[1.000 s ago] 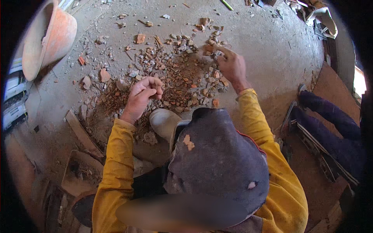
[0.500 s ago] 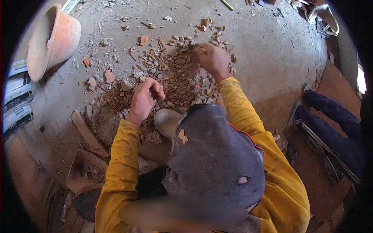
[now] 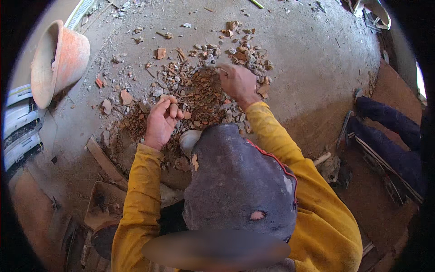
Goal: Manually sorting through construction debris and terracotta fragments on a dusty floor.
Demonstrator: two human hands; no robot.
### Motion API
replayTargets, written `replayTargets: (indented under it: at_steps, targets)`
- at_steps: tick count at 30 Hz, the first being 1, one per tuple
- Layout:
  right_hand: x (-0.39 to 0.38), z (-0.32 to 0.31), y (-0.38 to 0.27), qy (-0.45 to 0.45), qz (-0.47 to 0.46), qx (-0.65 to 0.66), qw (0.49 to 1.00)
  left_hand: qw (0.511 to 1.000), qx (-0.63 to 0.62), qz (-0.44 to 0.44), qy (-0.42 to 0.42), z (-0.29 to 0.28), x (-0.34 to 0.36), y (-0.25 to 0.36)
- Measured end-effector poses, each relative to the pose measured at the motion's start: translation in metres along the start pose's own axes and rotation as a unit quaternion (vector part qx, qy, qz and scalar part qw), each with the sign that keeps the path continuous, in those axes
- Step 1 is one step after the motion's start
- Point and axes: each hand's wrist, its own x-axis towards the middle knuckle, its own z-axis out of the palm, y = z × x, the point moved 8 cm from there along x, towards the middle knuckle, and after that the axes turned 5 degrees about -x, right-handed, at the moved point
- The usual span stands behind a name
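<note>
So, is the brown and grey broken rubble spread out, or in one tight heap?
Spread out: the rubble lies loosely over the dusty grey floor, with separate pieces scattered beyond its thicker middle patch.

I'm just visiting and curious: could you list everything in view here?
Rubble: too many to count, grey, brown and orange, floor centre
Floor: one, grey, under the rubble
Tub: one, faded orange, upper left
Packages: several, white and dark, left edge
Wooden strip: one, brown, left
Tray: one, brown, lower left
Stick: one, green, top edge
Trousered legs: two, dark blue, right
Holed cloth: one, dark grey, red-trimmed, lower middle
Boot toe: one, pale, beside the cloth
Sleeves: two, yellow, below the hands
Left hand: one, bare, above the rubble
Right hand: one, bare, over the rubble's right side
</note>
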Motion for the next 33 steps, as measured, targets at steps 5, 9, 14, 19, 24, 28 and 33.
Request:
replayTargets:
  at_steps: [5, 9, 14, 19, 24, 28, 33]
  targets:
    - [0.008, 0.018, 0.000, -0.089, -0.007, -0.005, 0.996, 1.000, -0.017, 0.015, -0.005, 0.012, -0.008, -0.001]
    - [0.004, 0.010, 0.004, -0.127, 0.046, 0.027, 0.991, 0.998, -0.062, 0.022, 0.016, -0.002, -0.001, -0.012]
    - [-0.032, -0.026, -0.049, -0.111, 0.087, 0.248, 0.959, 0.992, -0.075, 0.001, 0.101, 0.023, 0.020, -0.038]
    - [-0.030, -0.049, -0.098, -0.064, -0.018, 0.382, 0.922, 0.986, 0.097, 0.125, 0.045, 0.042, 0.035, -0.030]
    - [-0.041, -0.039, -0.143, -0.116, -0.249, 0.236, 0.932, 0.988, -0.093, 0.095, -0.085, 0.011, 0.044, -0.046]
    - [-0.053, -0.058, -0.144, -0.010, -0.303, 0.239, 0.923, 0.951, -0.213, 0.030, -0.224, 0.042, 0.028, -0.023]
    - [-0.041, -0.076, -0.101, 0.100, -0.219, 0.258, 0.936, 0.969, -0.243, 0.055, 0.013, 0.041, 0.016, -0.009]
